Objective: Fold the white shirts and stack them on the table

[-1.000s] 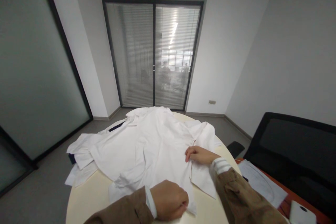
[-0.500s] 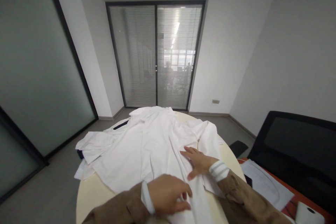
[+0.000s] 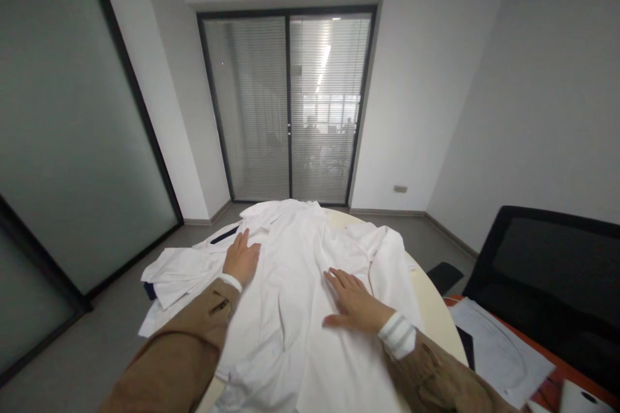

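Observation:
A white shirt (image 3: pixel 295 284) lies spread over a round cream table (image 3: pixel 433 310). My left hand (image 3: pixel 241 259) rests flat on the shirt's left shoulder area, fingers stretched out toward the collar. My right hand (image 3: pixel 352 300) lies flat and open on the shirt's right half, fingers spread and pointing away from me. Both arms wear brown sleeves with white cuffs. A dark strip (image 3: pixel 224 235) shows near the shirt's upper left, just beyond my left hand.
A black office chair (image 3: pixel 547 264) stands at the right. White papers (image 3: pixel 494 348) and a white object (image 3: pixel 576 398) lie on an orange-edged surface at the lower right. Glass doors with blinds (image 3: pixel 288 110) are straight ahead, a frosted glass wall at the left.
My left hand let go of the shirt's near hem and moved up and left onto the shoulder area, flat. My right hand opened and flattened on the cloth. The shirt's right side looks smoother.

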Action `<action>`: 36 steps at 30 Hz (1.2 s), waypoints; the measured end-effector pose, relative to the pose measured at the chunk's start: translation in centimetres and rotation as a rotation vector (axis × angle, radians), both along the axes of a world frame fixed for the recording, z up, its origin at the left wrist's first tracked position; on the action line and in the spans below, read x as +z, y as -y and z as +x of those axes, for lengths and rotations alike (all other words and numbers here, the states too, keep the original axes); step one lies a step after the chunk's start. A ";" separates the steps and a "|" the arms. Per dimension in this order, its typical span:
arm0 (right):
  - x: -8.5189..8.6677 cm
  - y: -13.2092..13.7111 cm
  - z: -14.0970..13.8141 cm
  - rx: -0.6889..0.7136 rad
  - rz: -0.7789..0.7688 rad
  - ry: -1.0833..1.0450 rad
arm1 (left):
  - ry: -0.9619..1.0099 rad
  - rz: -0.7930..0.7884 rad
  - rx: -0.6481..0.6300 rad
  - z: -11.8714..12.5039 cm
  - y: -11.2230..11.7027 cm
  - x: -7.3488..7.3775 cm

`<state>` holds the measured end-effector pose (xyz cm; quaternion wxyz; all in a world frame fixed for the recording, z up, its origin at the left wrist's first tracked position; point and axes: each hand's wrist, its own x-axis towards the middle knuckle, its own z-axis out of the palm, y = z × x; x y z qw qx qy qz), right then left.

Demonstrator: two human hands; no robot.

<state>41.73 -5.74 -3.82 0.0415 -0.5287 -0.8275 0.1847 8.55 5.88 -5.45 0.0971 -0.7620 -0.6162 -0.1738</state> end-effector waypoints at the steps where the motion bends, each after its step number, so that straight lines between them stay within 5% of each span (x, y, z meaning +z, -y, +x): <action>1: -0.1 0.3 -0.4 0.030 -0.024 0.006 | 0.004 0.035 -0.003 -0.3 -1.0 -0.1; 7: -0.9 1.1 -1.1 0.070 -0.269 0.017 | 0.077 -0.027 -0.003 -1.5 -4.5 -0.6; 18: 0.0 2.6 0.3 0.171 -0.384 0.160 | 0.213 -0.187 0.352 -4.7 -3.7 1.4; 23: 0.4 2.3 0.4 0.161 -0.222 0.093 | 0.172 -0.125 0.147 -2.3 -2.5 1.7; 28: 0.9 0.2 -0.5 0.068 0.017 -0.016 | -0.001 -0.115 -0.120 1.0 -2.1 0.3; 36: -1.8 -1.4 -0.1 -0.009 0.103 -0.257 | 0.033 -0.095 -0.039 1.8 -2.8 -1.8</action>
